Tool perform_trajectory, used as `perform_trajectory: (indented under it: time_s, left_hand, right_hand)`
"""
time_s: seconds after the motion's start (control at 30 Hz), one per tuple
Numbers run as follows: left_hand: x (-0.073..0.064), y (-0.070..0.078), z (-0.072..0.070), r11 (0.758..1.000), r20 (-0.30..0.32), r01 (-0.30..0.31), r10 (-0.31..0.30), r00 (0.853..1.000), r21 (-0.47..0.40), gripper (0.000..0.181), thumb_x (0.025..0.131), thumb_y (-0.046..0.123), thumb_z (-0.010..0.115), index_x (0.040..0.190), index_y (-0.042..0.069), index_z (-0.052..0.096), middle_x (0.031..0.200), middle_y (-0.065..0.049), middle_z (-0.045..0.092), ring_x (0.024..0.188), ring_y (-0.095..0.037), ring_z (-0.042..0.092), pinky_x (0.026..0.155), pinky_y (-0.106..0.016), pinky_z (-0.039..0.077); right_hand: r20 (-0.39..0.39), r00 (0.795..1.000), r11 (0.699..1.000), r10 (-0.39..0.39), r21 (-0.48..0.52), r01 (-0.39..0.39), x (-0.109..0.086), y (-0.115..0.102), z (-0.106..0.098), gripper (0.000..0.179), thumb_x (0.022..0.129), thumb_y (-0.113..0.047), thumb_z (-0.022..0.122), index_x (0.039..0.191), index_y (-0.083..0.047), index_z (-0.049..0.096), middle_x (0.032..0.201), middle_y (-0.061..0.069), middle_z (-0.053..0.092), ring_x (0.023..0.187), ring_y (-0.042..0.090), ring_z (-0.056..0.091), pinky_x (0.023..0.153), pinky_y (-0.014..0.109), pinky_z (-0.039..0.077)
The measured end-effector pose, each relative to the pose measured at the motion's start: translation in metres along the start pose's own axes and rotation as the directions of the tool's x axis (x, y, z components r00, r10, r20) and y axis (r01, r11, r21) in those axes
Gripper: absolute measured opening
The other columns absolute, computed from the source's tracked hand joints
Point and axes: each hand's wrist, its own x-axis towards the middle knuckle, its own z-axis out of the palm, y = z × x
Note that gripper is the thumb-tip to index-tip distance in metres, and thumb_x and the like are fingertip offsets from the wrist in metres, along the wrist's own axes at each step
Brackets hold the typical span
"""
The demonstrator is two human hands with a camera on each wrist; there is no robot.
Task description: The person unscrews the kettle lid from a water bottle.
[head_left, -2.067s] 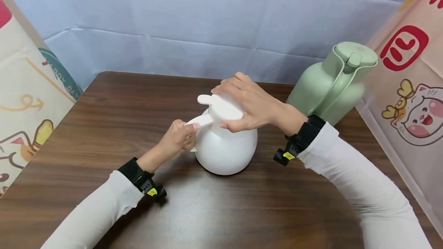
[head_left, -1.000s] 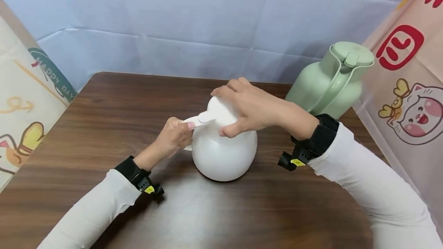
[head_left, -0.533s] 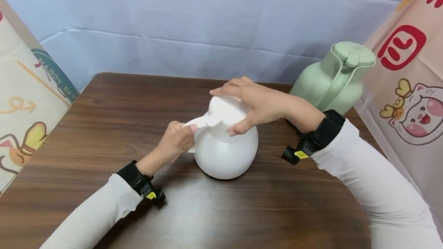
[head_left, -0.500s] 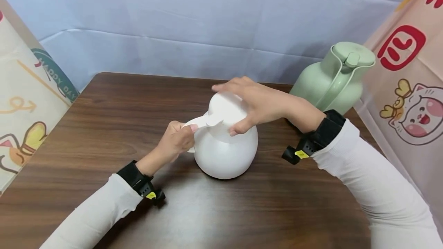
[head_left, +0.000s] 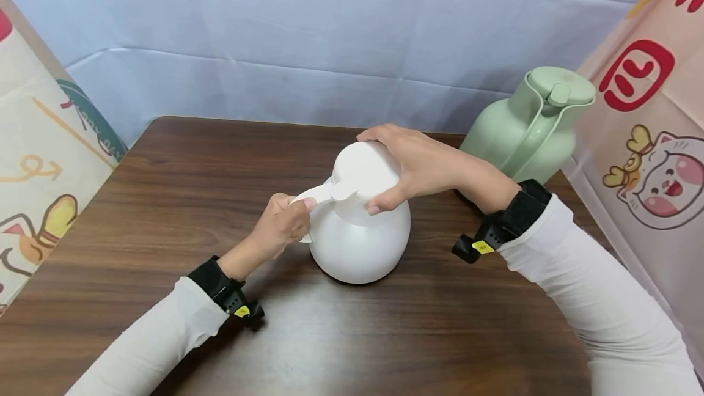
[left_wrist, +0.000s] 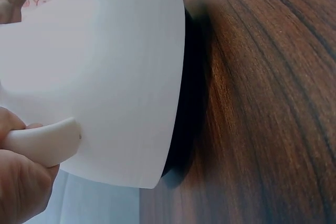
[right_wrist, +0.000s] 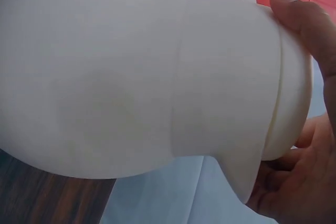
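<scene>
Swinging round since two seconds ago, the flat, rounded tab (head_left: 342,190) of the white lid (head_left: 365,167) is now lying over the handle (head_left: 319,193); earlier it was sticking out on the handle's far side. Your right grip (head_left: 423,164) is also sitting farther right, so more of the lid's smooth disc is showing. You are holding that lid by its rim, thumb resting at the near edge and fingers curving behind the far one. Your left grip (head_left: 282,219) is curling round the handle, a smooth curved strap, with the thumb pressing along its top.

The white jug (head_left: 360,249) is standing upright on the surface (head_left: 341,341), whose dark brown wood grain is streaking around it. Its glossy round body is narrowing toward the neck, a pointed spout (right_wrist: 239,179) is jutting out there, and a black base (left_wrist: 184,98) is showing underneath. Behind and to the right of the white jug, a bulging pale green jug (head_left: 511,133) is standing, its round top lying flat. Beyond the white jug, creased pale blue cloth (head_left: 275,17) is hanging.
</scene>
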Motion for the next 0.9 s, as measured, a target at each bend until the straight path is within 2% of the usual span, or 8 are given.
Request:
perform_trajectory:
  time_s: [0.13,0.27,0.33,0.43,0.53,0.73,0.8,0.9]
  left_hand:
    - [0.001,-0.001,0.0,1.0,0.009,-0.009,0.009,1.0,-0.003,0.047,0.089,0.014,0.046,0.048,0.01,0.024,0.041,-0.004,0.016,0.036,-0.011,0.016,0.036,-0.028,0.009]
    - [0.001,-0.002,-0.001,1.0,0.015,-0.006,0.006,1.0,-0.002,0.048,0.089,0.016,0.047,0.048,0.01,0.024,0.041,-0.004,0.017,0.036,-0.01,0.016,0.036,-0.028,0.009]
    - [0.0,-0.002,-0.002,1.0,0.015,-0.004,0.004,1.0,-0.001,0.047,0.089,0.016,0.047,0.048,0.01,0.024,0.04,-0.003,0.018,0.036,-0.01,0.017,0.035,-0.028,0.009]
    - [0.0,-0.003,-0.002,1.0,0.017,-0.006,0.006,1.0,0.001,0.047,0.089,0.016,0.046,0.048,0.01,0.024,0.04,-0.003,0.018,0.035,-0.01,0.017,0.035,-0.028,0.009]
    - [0.0,-0.003,-0.002,1.0,0.015,-0.003,0.003,1.0,0.004,0.047,0.089,0.016,0.046,0.048,0.01,0.024,0.04,-0.002,0.019,0.035,-0.01,0.017,0.035,-0.028,0.009]
    - [-0.001,-0.002,0.001,1.0,-0.018,0.007,-0.006,1.0,0.022,0.047,0.089,0.017,0.047,0.048,0.009,0.025,0.041,0.0,0.021,0.036,-0.01,0.018,0.035,-0.028,0.01]
    - [-0.002,-0.002,0.002,0.999,-0.031,0.009,-0.008,0.999,0.035,0.047,0.089,0.016,0.046,0.048,0.008,0.025,0.04,0.002,0.023,0.035,-0.009,0.02,0.035,-0.028,0.011]
    - [-0.003,-0.002,0.004,0.999,-0.044,0.013,-0.011,0.999,0.047,0.046,0.089,0.015,0.045,0.048,0.007,0.025,0.041,0.004,0.026,0.036,-0.008,0.021,0.035,-0.028,0.012]
  right_hand:
    - [0.001,1.0,0.998,-0.01,0.07,0.01,-0.002,0.005,0.0,0.094,0.059,-0.042,0.085,0.134,-0.008,0.04,0.123,0.001,0.047,0.104,0.016,0.049,0.082,0.036,0.043]
    - [0.017,0.997,0.972,-0.078,0.223,0.072,-0.003,0.016,0.0,0.092,0.061,-0.032,0.087,0.136,-0.009,0.038,0.125,0.002,0.048,0.105,0.016,0.05,0.084,0.037,0.043]
    - [0.019,0.993,0.94,-0.118,0.324,0.106,-0.003,0.023,0.0,0.09,0.062,-0.024,0.088,0.136,-0.008,0.038,0.126,0.003,0.049,0.107,0.017,0.051,0.086,0.037,0.043]
    - [0.009,0.986,0.876,-0.168,0.46,0.145,-0.004,0.034,-0.001,0.087,0.062,-0.01,0.087,0.134,-0.003,0.04,0.124,0.007,0.051,0.109,0.02,0.051,0.087,0.037,0.043]
    - [0.001,0.98,0.824,-0.201,0.541,0.168,-0.006,0.043,-0.002,0.085,0.062,-0.001,0.085,0.135,0.001,0.042,0.126,0.011,0.052,0.111,0.023,0.052,0.087,0.035,0.045]
    - [0.013,0.982,0.707,-0.189,0.695,0.127,-0.009,0.057,-0.004,0.076,0.066,0.01,0.079,0.133,0.004,0.045,0.13,0.014,0.051,0.118,0.026,0.049,0.085,0.037,0.047]
    - [0.003,0.986,0.688,-0.166,0.717,0.114,-0.009,0.061,-0.003,0.07,0.067,0.011,0.077,0.131,0.003,0.049,0.129,0.012,0.053,0.118,0.025,0.05,0.085,0.037,0.047]
    - [-0.04,0.991,0.683,-0.131,0.72,0.12,-0.008,0.067,0.0,0.062,0.07,0.009,0.076,0.127,0.001,0.055,0.124,0.009,0.058,0.113,0.025,0.055,0.083,0.034,0.048]
